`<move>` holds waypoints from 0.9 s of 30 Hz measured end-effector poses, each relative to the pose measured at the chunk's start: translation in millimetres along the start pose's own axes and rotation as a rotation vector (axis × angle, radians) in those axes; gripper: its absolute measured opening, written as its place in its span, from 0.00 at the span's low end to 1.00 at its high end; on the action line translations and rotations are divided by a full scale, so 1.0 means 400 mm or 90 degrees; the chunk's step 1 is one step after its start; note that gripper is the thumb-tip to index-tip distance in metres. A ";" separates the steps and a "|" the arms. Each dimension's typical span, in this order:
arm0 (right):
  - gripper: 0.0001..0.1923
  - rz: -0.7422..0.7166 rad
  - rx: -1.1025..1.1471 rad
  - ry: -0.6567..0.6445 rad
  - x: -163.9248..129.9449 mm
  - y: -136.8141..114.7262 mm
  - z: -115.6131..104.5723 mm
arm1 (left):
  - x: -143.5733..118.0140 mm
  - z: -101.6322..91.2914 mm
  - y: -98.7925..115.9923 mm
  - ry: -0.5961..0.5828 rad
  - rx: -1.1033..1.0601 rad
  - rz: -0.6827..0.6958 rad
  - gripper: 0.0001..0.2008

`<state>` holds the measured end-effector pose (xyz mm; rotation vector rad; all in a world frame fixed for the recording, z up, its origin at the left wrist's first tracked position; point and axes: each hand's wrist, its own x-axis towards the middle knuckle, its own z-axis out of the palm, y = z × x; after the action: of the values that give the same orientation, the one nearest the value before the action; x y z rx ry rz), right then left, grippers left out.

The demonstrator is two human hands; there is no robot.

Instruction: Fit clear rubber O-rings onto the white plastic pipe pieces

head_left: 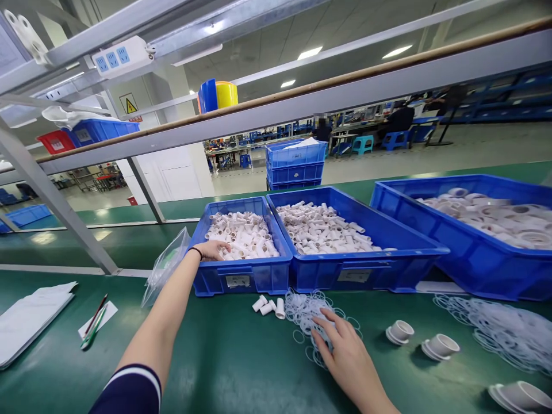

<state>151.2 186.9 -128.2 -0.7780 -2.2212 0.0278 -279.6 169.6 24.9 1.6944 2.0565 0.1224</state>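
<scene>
My left hand reaches over the front rim of the left blue bin and touches the small white plastic pipe fittings heaped there. Its fingers are loosely stretched, their tips partly lost among the pieces. My right hand, fingers spread, rests at a pile of thin translucent rings on the green table. Several loose white fittings lie between the rings and the left bin. Alongside, the middle blue bin holds more small white pieces.
A larger blue bin with wide white rings stands right. Below it lie more translucent rings and white flanged fittings. On the left are a clear plastic bag, pens and papers. A shelf beam crosses above.
</scene>
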 end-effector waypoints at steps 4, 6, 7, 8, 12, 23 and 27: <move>0.18 0.002 0.005 -0.003 -0.002 -0.003 0.003 | 0.011 0.007 0.010 -0.029 0.037 0.018 0.26; 0.18 0.002 0.006 -0.001 -0.004 -0.003 0.004 | 0.022 0.011 0.017 -0.040 0.058 0.018 0.28; 0.18 0.002 0.006 0.000 -0.005 -0.002 0.004 | 0.027 0.013 0.020 -0.042 0.069 0.015 0.27; 0.18 0.002 0.006 -0.001 -0.006 0.000 0.004 | 0.032 0.016 0.022 -0.041 0.080 0.009 0.26; 0.17 0.003 0.010 -0.002 -0.005 0.003 0.005 | 0.037 0.024 0.022 -0.001 0.109 -0.001 0.20; 0.18 0.011 0.022 0.002 0.000 -0.002 -0.004 | 0.026 0.027 0.012 0.060 0.097 -0.027 0.40; 0.17 0.013 0.024 -0.001 -0.002 -0.003 -0.005 | 0.041 0.029 0.010 0.028 0.095 -0.034 0.46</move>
<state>152.3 185.2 -127.0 -0.7798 -2.2081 0.0806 -273.5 183.3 11.4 1.7365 2.1891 -0.0122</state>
